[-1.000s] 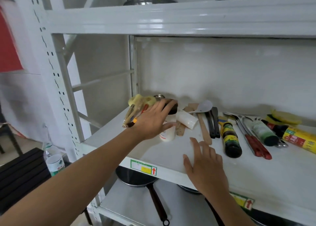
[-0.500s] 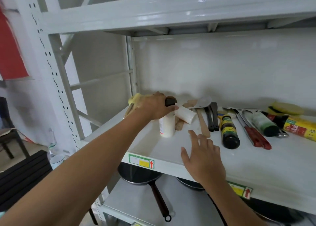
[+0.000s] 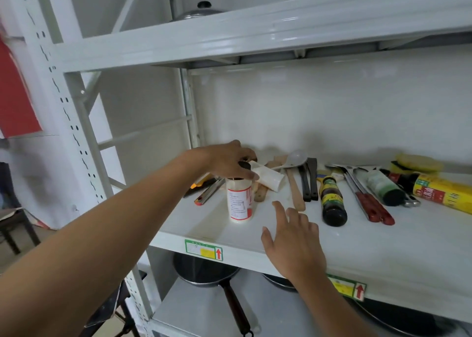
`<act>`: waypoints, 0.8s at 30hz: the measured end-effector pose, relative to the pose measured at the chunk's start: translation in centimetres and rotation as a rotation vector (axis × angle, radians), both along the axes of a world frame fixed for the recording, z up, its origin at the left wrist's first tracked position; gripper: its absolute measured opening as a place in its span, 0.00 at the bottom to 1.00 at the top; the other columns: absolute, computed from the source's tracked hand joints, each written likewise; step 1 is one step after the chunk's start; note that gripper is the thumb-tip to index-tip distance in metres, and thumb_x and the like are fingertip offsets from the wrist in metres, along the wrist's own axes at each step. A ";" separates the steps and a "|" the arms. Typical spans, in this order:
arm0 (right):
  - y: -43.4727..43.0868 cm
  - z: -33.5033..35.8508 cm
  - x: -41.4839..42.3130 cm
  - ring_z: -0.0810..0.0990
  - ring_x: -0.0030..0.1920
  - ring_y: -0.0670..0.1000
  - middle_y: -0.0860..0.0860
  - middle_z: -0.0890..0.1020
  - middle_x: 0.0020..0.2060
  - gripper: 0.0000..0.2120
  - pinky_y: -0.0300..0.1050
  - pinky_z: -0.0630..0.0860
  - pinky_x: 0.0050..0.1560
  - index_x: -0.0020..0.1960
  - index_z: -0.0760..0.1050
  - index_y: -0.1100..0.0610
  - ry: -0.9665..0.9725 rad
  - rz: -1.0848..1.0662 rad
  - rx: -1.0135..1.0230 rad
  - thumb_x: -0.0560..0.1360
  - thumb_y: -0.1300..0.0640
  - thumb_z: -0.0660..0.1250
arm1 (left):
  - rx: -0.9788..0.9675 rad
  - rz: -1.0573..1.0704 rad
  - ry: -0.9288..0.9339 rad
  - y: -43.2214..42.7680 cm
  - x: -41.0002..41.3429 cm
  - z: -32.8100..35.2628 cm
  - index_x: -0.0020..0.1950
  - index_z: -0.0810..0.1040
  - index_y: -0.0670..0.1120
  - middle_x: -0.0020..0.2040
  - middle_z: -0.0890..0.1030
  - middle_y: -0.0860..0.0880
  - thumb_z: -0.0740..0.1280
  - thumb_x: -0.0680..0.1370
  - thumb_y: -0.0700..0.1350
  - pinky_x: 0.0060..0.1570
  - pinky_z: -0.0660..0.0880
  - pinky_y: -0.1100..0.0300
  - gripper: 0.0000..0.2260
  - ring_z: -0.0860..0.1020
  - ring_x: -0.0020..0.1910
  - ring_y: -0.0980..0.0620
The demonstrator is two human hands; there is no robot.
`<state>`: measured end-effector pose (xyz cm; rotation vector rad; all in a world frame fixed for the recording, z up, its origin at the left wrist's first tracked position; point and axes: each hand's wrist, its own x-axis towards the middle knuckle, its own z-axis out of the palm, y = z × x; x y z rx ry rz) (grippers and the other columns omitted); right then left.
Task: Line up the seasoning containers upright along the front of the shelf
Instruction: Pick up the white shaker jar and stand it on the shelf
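Head view: your left hand [image 3: 229,162] is gripping the upright white seasoning jar [image 3: 239,200] by its top; your right hand [image 3: 293,242] is hovering open near it.

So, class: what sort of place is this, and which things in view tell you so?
Probably a kitchen storeroom: a white metal rack holds sauce bottles, wooden spatulas and a ladle, with pans below and pot lids above.

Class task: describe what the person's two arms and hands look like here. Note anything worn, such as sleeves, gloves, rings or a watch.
Both arms are bare as far as the picture shows: no sleeves in view. The left hand and right hand wear no gloves, and no rings, watch or bracelet show on the fingers or wrists.
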<state>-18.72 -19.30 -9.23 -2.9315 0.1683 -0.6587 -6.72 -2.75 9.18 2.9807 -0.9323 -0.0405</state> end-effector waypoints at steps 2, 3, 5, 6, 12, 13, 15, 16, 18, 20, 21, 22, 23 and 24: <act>0.1 0.1 -0.1 0.75 0.67 0.56 0.54 0.75 0.71 0.34 0.54 0.71 0.66 0.83 0.54 0.50 0.007 0.000 -0.002 0.81 0.37 0.50 | 0.134 0.059 -0.175 -0.8 -0.5 0.1 0.73 0.73 0.55 0.54 0.80 0.52 0.62 0.78 0.70 0.54 0.78 0.50 0.29 0.79 0.54 0.48; 0.0 0.1 -0.1 0.75 0.67 0.56 0.54 0.75 0.70 0.34 0.54 0.71 0.65 0.83 0.54 0.50 0.007 -0.001 -0.001 0.81 0.37 0.50 | 0.170 0.071 -0.199 -1.0 -0.7 0.1 0.73 0.74 0.54 0.54 0.81 0.52 0.61 0.78 0.70 0.53 0.79 0.50 0.29 0.79 0.53 0.48; 0.0 0.1 -0.1 0.76 0.66 0.56 0.53 0.76 0.69 0.34 0.54 0.71 0.65 0.83 0.55 0.50 0.011 -0.006 0.001 0.80 0.37 0.51 | 0.163 0.052 -0.159 -1.2 -1.1 0.3 0.74 0.73 0.53 0.52 0.80 0.52 0.62 0.80 0.67 0.52 0.77 0.52 0.28 0.78 0.52 0.49; 0.0 0.2 -0.2 0.76 0.65 0.56 0.53 0.77 0.68 0.34 0.53 0.72 0.64 0.82 0.56 0.50 0.007 -0.007 0.003 0.80 0.38 0.51 | 0.137 0.036 -0.125 -1.1 -1.4 0.4 0.74 0.73 0.52 0.51 0.79 0.53 0.63 0.81 0.65 0.51 0.76 0.54 0.27 0.77 0.51 0.50; -0.1 0.0 -0.1 0.77 0.64 0.55 0.53 0.79 0.66 0.33 0.53 0.73 0.63 0.82 0.57 0.50 -0.011 -0.007 -0.014 0.80 0.39 0.53 | 0.054 -0.102 -0.037 1.0 -0.5 0.6 0.75 0.73 0.55 0.63 0.77 0.50 0.68 0.81 0.57 0.62 0.75 0.46 0.23 0.77 0.62 0.46; 0.0 0.0 -0.1 0.78 0.63 0.55 0.53 0.79 0.66 0.33 0.53 0.73 0.62 0.82 0.57 0.50 -0.018 -0.007 -0.014 0.80 0.39 0.53 | 0.041 -0.125 -0.035 1.3 -0.3 0.4 0.75 0.73 0.54 0.64 0.76 0.50 0.68 0.81 0.55 0.64 0.74 0.46 0.22 0.76 0.63 0.46; 0.0 0.0 -0.1 0.78 0.63 0.55 0.53 0.79 0.65 0.33 0.52 0.73 0.62 0.82 0.58 0.50 -0.020 -0.006 -0.010 0.80 0.38 0.53 | 0.003 -0.155 -0.029 1.9 0.0 -0.1 0.76 0.72 0.53 0.66 0.75 0.49 0.69 0.82 0.51 0.66 0.72 0.47 0.22 0.73 0.65 0.46; 0.0 -0.1 -0.1 0.78 0.64 0.54 0.52 0.79 0.66 0.32 0.52 0.73 0.63 0.81 0.58 0.50 -0.017 -0.006 -0.011 0.80 0.38 0.53 | -0.023 -0.160 -0.018 2.3 0.1 -0.3 0.76 0.72 0.54 0.66 0.74 0.49 0.68 0.82 0.51 0.66 0.71 0.48 0.22 0.72 0.65 0.46; 0.1 0.0 -0.2 0.77 0.65 0.54 0.52 0.78 0.67 0.32 0.52 0.72 0.64 0.81 0.58 0.49 -0.009 -0.002 -0.002 0.80 0.38 0.53 | -0.110 -0.170 0.002 2.9 0.1 -0.9 0.75 0.72 0.54 0.66 0.73 0.49 0.69 0.82 0.50 0.67 0.69 0.49 0.22 0.71 0.66 0.47; -0.1 0.1 -0.3 0.76 0.65 0.54 0.52 0.78 0.67 0.32 0.52 0.71 0.65 0.81 0.58 0.49 0.002 -0.005 0.015 0.80 0.39 0.54 | -0.284 -0.164 -0.014 3.2 -0.6 -2.4 0.75 0.71 0.54 0.66 0.73 0.50 0.71 0.80 0.50 0.67 0.70 0.54 0.24 0.72 0.65 0.50; 0.0 0.2 -0.3 0.76 0.66 0.54 0.52 0.77 0.67 0.32 0.52 0.71 0.66 0.81 0.57 0.49 0.023 0.002 0.038 0.80 0.40 0.55 | -0.406 -0.139 -0.040 3.4 -0.9 -3.7 0.75 0.71 0.53 0.65 0.74 0.51 0.74 0.78 0.50 0.66 0.71 0.56 0.26 0.73 0.63 0.52; 0.1 0.4 -0.6 0.75 0.66 0.54 0.51 0.77 0.67 0.31 0.52 0.70 0.67 0.81 0.57 0.49 0.040 0.021 0.075 0.80 0.41 0.56 | -0.541 -0.104 -0.059 3.7 -1.3 -5.3 0.75 0.70 0.52 0.63 0.75 0.54 0.76 0.76 0.51 0.64 0.73 0.60 0.29 0.75 0.61 0.55; 0.1 0.3 -0.4 0.74 0.67 0.53 0.50 0.76 0.67 0.30 0.52 0.69 0.69 0.80 0.58 0.48 0.034 0.056 0.117 0.80 0.43 0.58 | -0.677 -0.061 -0.058 3.9 -1.4 -7.3 0.74 0.70 0.52 0.62 0.75 0.57 0.78 0.74 0.53 0.60 0.75 0.64 0.32 0.76 0.59 0.58; -0.1 0.4 0.0 0.73 0.68 0.53 0.50 0.76 0.67 0.29 0.52 0.68 0.70 0.79 0.60 0.48 0.029 0.103 0.182 0.80 0.45 0.61 | -0.785 -0.013 -0.026 4.0 -1.7 -9.2 0.74 0.69 0.53 0.61 0.76 0.59 0.79 0.73 0.54 0.56 0.76 0.66 0.33 0.78 0.58 0.60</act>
